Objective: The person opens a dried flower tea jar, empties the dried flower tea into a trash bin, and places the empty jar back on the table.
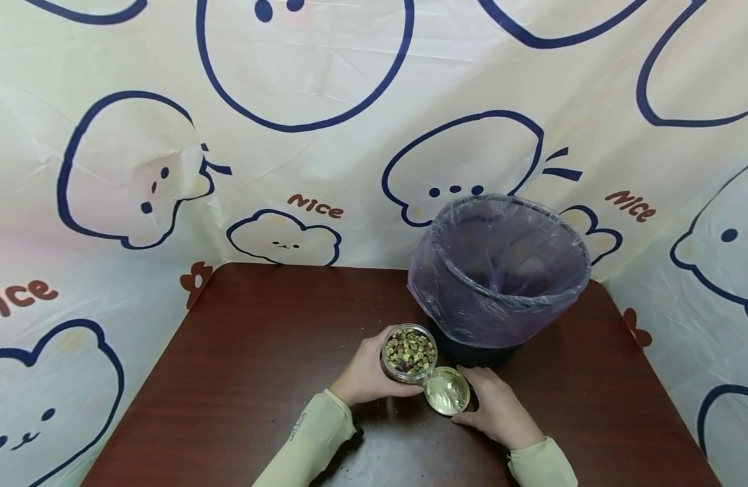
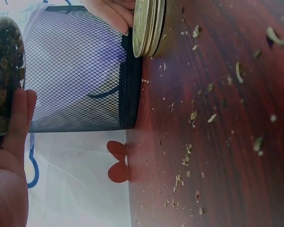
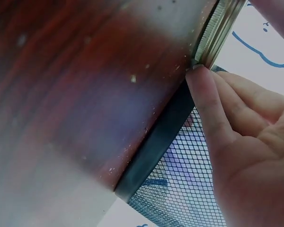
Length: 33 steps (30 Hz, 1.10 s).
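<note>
My left hand (image 1: 374, 372) holds a clear jar (image 1: 409, 352), thumb on the near side and fingers behind it. Dried yellow-green flower buds (image 1: 410, 352) fill the jar, with a few reddish bits among them. The left wrist view has the jar's side (image 2: 2, 71) raised off the tabletop, with fingers (image 2: 20, 111) along it. Just right of the jar, my right hand (image 1: 496, 406) grips a gold metal lid (image 1: 447, 391) by its edge, its shiny inner face upward. In the right wrist view the thumb (image 3: 208, 94) presses the ridged rim, close over the table.
Behind my hands stands a black mesh bin (image 2: 80, 71) lined with a translucent purple bag (image 1: 502, 311). Small dried crumbs (image 2: 187, 156) lie scattered over the dark brown wooden table (image 1: 276, 325). A white cloth (image 1: 349, 162) printed with cartoon figures hangs around its back and sides.
</note>
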Each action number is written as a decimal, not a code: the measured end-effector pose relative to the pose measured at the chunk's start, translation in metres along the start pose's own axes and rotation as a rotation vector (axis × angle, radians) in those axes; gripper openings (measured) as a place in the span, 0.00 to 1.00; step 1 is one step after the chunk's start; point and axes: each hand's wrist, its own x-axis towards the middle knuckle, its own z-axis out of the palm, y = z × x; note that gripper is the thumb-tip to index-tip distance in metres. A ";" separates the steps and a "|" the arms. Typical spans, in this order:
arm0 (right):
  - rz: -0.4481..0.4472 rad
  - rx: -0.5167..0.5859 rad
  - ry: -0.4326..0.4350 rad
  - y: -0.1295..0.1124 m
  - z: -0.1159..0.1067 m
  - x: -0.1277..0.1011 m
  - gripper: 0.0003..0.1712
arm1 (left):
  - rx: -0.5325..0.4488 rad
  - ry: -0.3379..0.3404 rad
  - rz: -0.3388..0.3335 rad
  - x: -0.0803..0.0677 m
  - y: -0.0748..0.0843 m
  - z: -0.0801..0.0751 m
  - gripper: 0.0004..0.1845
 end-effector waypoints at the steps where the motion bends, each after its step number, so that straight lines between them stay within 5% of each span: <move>1: -0.001 -0.006 0.000 0.000 0.000 0.000 0.49 | 0.000 -0.002 -0.002 0.000 0.000 0.000 0.47; 6: -0.052 -0.058 0.073 0.003 -0.002 -0.001 0.49 | -0.006 -0.001 -0.012 0.000 0.001 -0.001 0.47; 10: -0.181 -0.067 0.254 -0.001 -0.012 -0.002 0.40 | 0.001 0.009 -0.005 0.001 0.002 -0.002 0.47; 15: -0.472 0.007 0.662 -0.018 -0.035 0.001 0.13 | 0.033 0.014 0.012 0.004 0.006 -0.006 0.48; 20: -0.686 0.096 1.134 -0.047 -0.068 0.014 0.18 | 0.020 0.043 -0.005 0.010 0.014 -0.018 0.48; 24: -0.625 0.132 1.313 -0.055 -0.100 0.026 0.21 | -0.001 0.053 -0.013 0.016 0.023 -0.030 0.49; 29: -0.441 0.089 1.293 -0.041 -0.133 0.041 0.29 | 0.022 0.063 0.019 0.027 0.036 -0.043 0.51; 33: -0.377 0.035 1.315 -0.028 -0.146 0.048 0.33 | 0.031 0.060 0.068 0.036 0.049 -0.051 0.52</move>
